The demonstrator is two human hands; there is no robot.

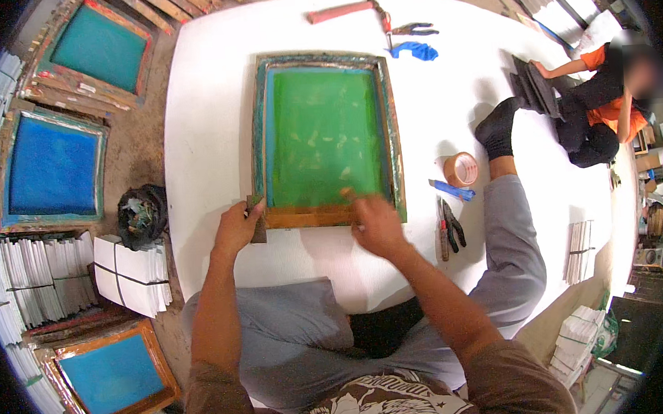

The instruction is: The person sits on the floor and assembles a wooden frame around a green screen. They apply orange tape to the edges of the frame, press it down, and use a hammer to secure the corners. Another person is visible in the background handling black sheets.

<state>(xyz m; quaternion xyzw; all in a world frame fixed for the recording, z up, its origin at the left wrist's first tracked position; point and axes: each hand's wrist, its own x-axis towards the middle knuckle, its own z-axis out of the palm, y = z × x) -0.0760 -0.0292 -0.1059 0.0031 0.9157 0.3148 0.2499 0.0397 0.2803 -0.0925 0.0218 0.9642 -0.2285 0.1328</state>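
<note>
In front of me on the white surface lies a screen-printing frame with green mesh, a blue border and a worn wooden rim. My left hand is at its near left corner, fingers closed on a flat grey-brown piece beside the rim. Over the near edge, toward the right corner, is my right hand, smeared by motion. Its fingertips reach the lower part of the green mesh, and whether they grip anything is unclear.
Right of the frame lie a tape roll, a blue cutter and pliers. A hammer and blue cloth lie beyond. Screens, including a blue one, and paper stacks stand left. Another person sits right.
</note>
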